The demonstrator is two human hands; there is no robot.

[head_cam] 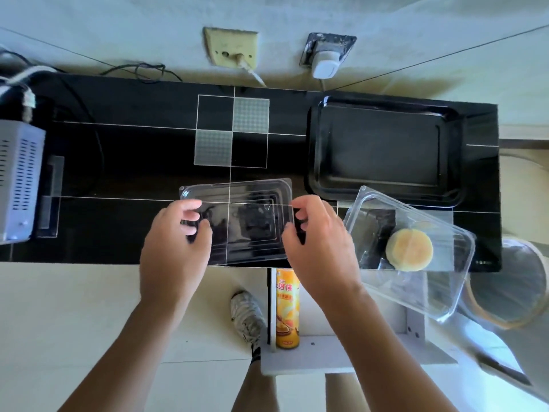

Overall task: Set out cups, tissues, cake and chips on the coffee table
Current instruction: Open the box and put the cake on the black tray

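While I look straight down from the head camera, nearest to me a yellow chips can point(287, 307) stands upright on a pale shelf point(341, 355) below the table's front edge, just beside a white sneaker point(247, 318) on the floor. Above that, my two forearms reach forward to the black coffee table point(133, 179). My left hand point(175, 248) and right hand point(319, 248) each pinch one short end of a clear plastic lid point(243, 221), fingers curled over the top and thumbs along the side, so the lid lies flat between my hands at the table's near edge. Just right of my right hand, a clear plastic container point(416, 254) sits tilted, hanging partly over the table's front edge; a round pale-yellow cake point(409, 248) lies inside it, apart from both hands. Farther back on the right, a black tray point(386, 150) rests on the table. Farthest away, two plugs sit in wall sockets point(231, 49).
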